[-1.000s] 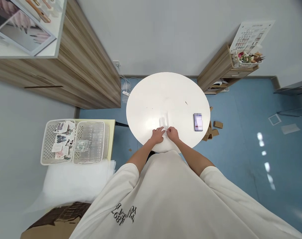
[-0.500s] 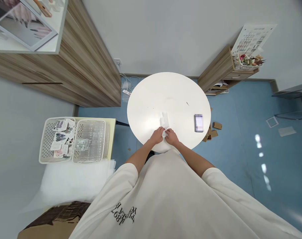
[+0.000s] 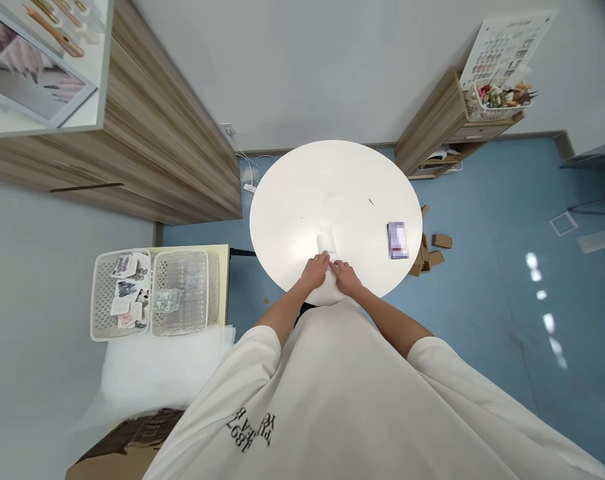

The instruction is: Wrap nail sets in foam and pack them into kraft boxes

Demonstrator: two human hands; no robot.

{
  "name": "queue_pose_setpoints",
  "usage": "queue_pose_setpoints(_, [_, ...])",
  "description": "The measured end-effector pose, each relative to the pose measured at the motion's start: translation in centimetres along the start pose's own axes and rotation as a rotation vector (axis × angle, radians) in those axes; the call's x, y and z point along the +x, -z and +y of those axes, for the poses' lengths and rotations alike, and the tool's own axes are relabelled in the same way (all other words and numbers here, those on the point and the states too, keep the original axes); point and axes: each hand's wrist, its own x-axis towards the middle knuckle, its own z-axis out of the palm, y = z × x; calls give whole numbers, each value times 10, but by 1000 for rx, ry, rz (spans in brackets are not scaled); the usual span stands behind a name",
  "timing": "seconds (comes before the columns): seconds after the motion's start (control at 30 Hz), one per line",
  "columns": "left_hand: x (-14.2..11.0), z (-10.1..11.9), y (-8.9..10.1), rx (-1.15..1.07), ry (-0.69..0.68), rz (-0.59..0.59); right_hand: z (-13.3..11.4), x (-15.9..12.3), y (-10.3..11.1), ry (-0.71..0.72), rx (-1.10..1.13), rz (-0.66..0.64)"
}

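My left hand (image 3: 314, 272) and my right hand (image 3: 347, 277) rest side by side at the near edge of a round white table (image 3: 292, 193). Both have their fingers curled and pressed onto the near end of a small clear plastic packet (image 3: 326, 239) that lies flat on the table and reaches away from me. The packet is almost see-through and its contents are too small to make out. A small purple and white card (image 3: 397, 240) lies on the table's right side, well apart from my hands.
Two white mesh baskets (image 3: 152, 293) with small packets stand on a yellow side table at my left, above a pile of white foam sheets (image 3: 152, 367). Cardboard pieces (image 3: 430, 250) lie on the blue floor right of the table. Wooden cabinets stand at back left and right.
My hands have stayed on the packet with only small finger shifts. My head has tilted, so the whole scene has slid slightly.
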Motion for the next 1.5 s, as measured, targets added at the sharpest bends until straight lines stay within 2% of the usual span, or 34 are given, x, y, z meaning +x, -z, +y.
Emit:
queue_pose_setpoints(0.43, [20,8,13,-59,130,-44,6,6,12,14,52,55])
queue_pose_setpoints(0.53, [22,6,18,-117,179,-57,8,8,19,19,17,81])
queue_pose_setpoints(0.7, [24,-1,22,-212,213,-126,10,12,33,88,-20,52])
queue_pose_setpoints(0.87, [23,-6,26,-309,206,-92,11,24,49,129,-4,54])
queue_pose_setpoints(0.93, [24,-7,28,-371,248,-83,12,34,54,111,15,61])
queue_pose_setpoints(1.03, [26,-5,27,-471,342,-9,14,52,58,55,24,71])
queue_pose_setpoints(1.13, [23,0,22,-494,409,175,17,73,56,2,39,97])
queue_pose_setpoints(1.17, [21,2,20,-476,419,232,19,79,55,-5,49,103])
queue_pose_setpoints(1.23, [15,5,16,-440,390,273,22,92,53,-21,70,115])
queue_pose_setpoints(1.3, [10,7,12,-396,338,236,24,102,51,-36,95,109])
queue_pose_setpoints(1.5, [3,1,2,-207,220,1,27,115,44,-52,174,138])
